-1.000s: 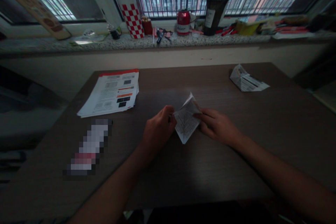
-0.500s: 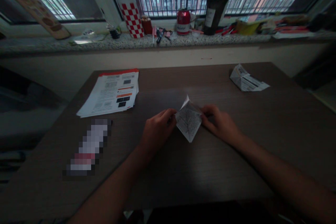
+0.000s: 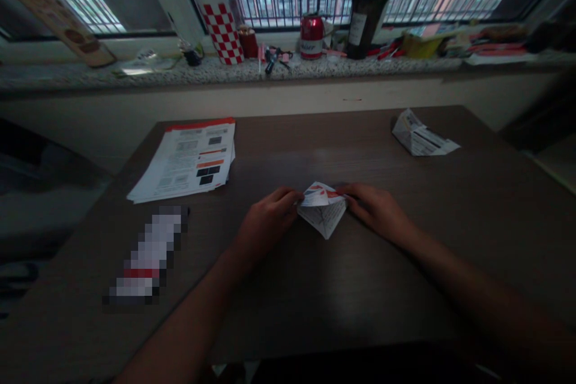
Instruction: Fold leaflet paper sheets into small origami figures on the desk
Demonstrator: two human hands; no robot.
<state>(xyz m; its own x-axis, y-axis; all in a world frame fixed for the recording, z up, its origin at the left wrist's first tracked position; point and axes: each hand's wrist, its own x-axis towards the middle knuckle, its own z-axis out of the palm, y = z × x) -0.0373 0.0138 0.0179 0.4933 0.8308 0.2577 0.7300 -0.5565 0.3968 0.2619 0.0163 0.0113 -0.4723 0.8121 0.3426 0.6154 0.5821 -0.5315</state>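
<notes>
Between my hands, just above or on the brown table (image 3: 360, 288), is a small folded sheet of printed paper (image 3: 324, 216). It has a diamond-like shape with a point toward me, and its upper part shows red and blue print. My left hand (image 3: 272, 216) pinches the paper's left corner between thumb and fingers. On the other side, my right hand (image 3: 378, 207) grips the right corner the same way. Whether the paper touches the tabletop I cannot tell.
A stack of printed sheets (image 3: 189, 159) lies at the back left, with a blurred-out phone-like object (image 3: 146, 255) nearer me. Another folded paper (image 3: 423, 135) rests at the back right. A checkered bottle (image 3: 222, 33), a red can (image 3: 311, 36) and a dark cup (image 3: 363, 24) stand on the windowsill.
The paper's raised upper point has come down toward me, so a flap with red and blue print now shows. Both hands keep hold of its corners.
</notes>
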